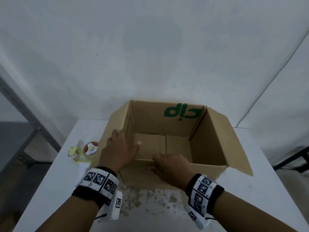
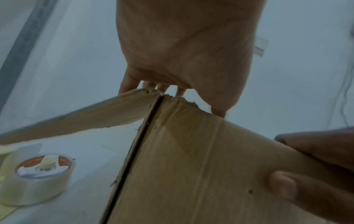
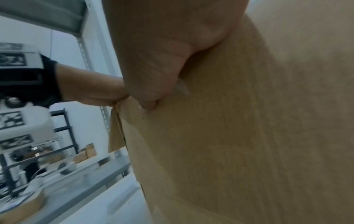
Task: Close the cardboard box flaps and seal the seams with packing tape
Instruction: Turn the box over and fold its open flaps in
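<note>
A white tabletop (image 1: 50, 190) carries an open cardboard box (image 1: 215, 143) standing upright in the middle, its far wall printed with green letters. All four flaps are up or splayed outward; the right flap (image 1: 234, 144) leans out over the tabletop, and the near flap (image 1: 147, 178) folds down toward the person, its lower part hidden by both forearms. The box floor shows two bottom flaps meeting at a seam.

The left hand (image 1: 118, 151) lies over the left flap (image 1: 115, 121) near the front left corner, fingers on the outer face and thumb reaching inside; in the left wrist view the fingertips (image 2: 162, 87) curl over the torn flap edge, so it grips the flap. The right hand (image 1: 172, 166) sits on the near rim, fingers hooked over the edge into the box; in the right wrist view the thumb (image 3: 147, 91) presses the outer cardboard, gripping that near flap. That view is mostly filled by blurred cardboard.

A roll of clear packing tape (image 1: 90, 149) lies flat on the tabletop just left of the box, beside the left hand. A small yellow object (image 1: 72, 151) sits next to it, too blurred to identify. Brown flecks (image 1: 150, 198) mark the tabletop between the wrists.
</note>
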